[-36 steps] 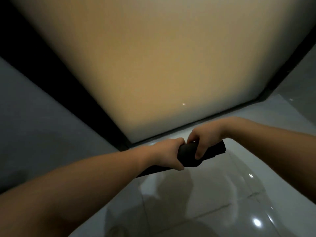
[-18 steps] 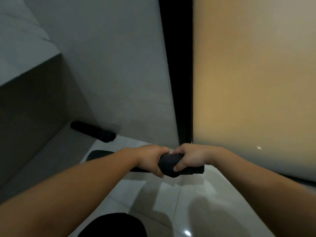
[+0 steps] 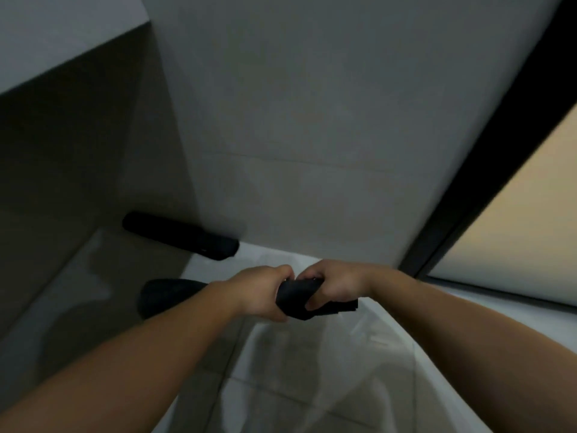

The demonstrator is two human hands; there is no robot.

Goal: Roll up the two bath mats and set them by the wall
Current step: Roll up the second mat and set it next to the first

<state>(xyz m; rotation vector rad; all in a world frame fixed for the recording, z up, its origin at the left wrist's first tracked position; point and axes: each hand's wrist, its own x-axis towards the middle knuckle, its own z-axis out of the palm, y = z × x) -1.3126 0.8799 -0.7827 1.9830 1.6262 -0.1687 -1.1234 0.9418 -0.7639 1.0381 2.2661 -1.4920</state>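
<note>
A dark rolled bath mat point(image 3: 295, 300) is held level above the glossy floor, gripped near its right end by both hands. My left hand point(image 3: 260, 293) wraps it from the left and my right hand point(image 3: 332, 287) from the right, knuckles almost touching. The roll's left end point(image 3: 165, 296) sticks out past my left forearm. A second dark rolled mat point(image 3: 179, 235) lies on the floor along the foot of the grey tiled wall point(image 3: 306, 135), ahead and to the left of my hands.
A dark low ledge or tub side point(image 3: 62, 170) rises on the left. A black door frame point(image 3: 487, 182) and a frosted amber glass panel point(image 3: 518, 214) stand on the right. Glossy white floor tiles point(image 3: 312, 385) lie below my arms.
The view has swung left from the amber glass panel to the grey wall. The second rolled mat has come into sight. Both hands keep the same grip on the roll.
</note>
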